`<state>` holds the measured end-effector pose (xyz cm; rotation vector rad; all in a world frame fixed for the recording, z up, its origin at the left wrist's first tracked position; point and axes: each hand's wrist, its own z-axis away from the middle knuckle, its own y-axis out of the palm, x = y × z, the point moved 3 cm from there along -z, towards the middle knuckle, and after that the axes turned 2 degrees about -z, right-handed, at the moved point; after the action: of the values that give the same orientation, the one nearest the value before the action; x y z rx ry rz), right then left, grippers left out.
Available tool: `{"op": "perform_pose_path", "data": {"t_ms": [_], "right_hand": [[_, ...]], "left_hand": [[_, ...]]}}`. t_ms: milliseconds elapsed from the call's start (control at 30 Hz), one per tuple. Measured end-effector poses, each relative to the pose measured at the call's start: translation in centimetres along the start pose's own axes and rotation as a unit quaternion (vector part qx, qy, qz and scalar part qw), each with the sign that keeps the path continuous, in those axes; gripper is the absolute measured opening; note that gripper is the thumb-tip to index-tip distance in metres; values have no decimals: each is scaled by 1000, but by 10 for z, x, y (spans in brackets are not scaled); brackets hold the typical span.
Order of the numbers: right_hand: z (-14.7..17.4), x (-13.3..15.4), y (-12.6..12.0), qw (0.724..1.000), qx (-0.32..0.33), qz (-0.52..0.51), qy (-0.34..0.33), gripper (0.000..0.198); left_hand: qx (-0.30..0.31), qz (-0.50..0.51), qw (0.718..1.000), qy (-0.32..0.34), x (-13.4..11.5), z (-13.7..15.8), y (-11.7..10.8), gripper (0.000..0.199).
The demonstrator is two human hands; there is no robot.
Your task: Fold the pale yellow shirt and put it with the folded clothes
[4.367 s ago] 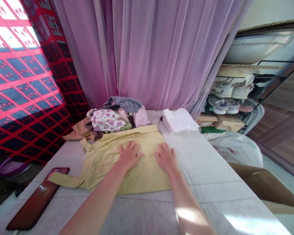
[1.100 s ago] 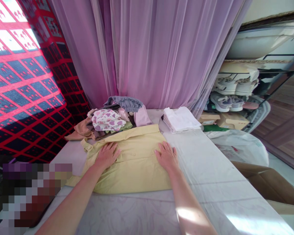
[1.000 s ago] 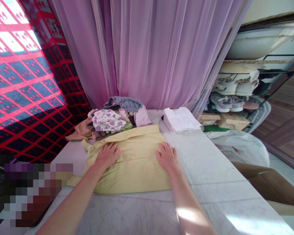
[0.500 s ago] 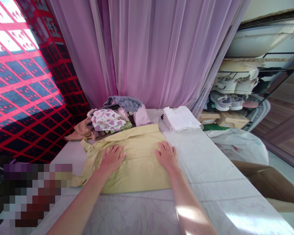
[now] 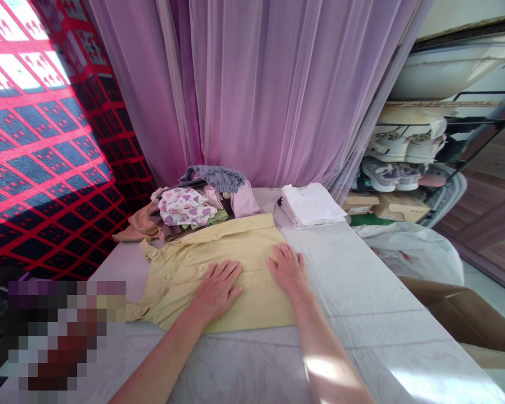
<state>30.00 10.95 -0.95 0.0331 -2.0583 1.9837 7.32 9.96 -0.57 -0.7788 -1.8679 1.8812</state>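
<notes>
A yellow buttoned garment (image 5: 248, 247), perhaps a skirt or shorts, lies spread on the bed-like surface (image 5: 362, 314) with its buttoned edge to the left. My left hand (image 5: 219, 289) rests flat on its lower middle, fingers extended. Near the garment's right edge, my right hand (image 5: 289, 269) also lies flat with fingers spread. Neither hand grips the cloth. Just behind the garment sits a heap of crumpled clothes (image 5: 187, 206), including a heart-print piece and a blue frilled one. A neat stack of folded white cloth (image 5: 313, 205) is behind and to the right.
Purple curtains (image 5: 244, 90) hang along the back, and a red-and-black patterned cloth (image 5: 46, 151) hangs at left. On the right stand a rack with shoes (image 5: 389, 147), a plastic bag (image 5: 421, 252) and an open cardboard box (image 5: 463, 308). A blurred patch covers the lower left.
My left hand has slid right and toward me across the yellow garment, uncovering part near its buttons. My right hand has stayed nearly in place.
</notes>
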Motion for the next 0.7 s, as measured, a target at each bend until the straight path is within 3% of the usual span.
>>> {"op": "perform_pose_path", "data": {"t_ms": [367, 700], "right_hand": [[0, 0, 3, 1000, -20, -10, 1, 52], [0, 1, 0, 1000, -10, -6, 6, 50]], "left_hand": [[-25, 7, 999, -39, 0, 7, -4, 55], [-40, 15, 999, -11, 5, 5, 1, 54]]}}
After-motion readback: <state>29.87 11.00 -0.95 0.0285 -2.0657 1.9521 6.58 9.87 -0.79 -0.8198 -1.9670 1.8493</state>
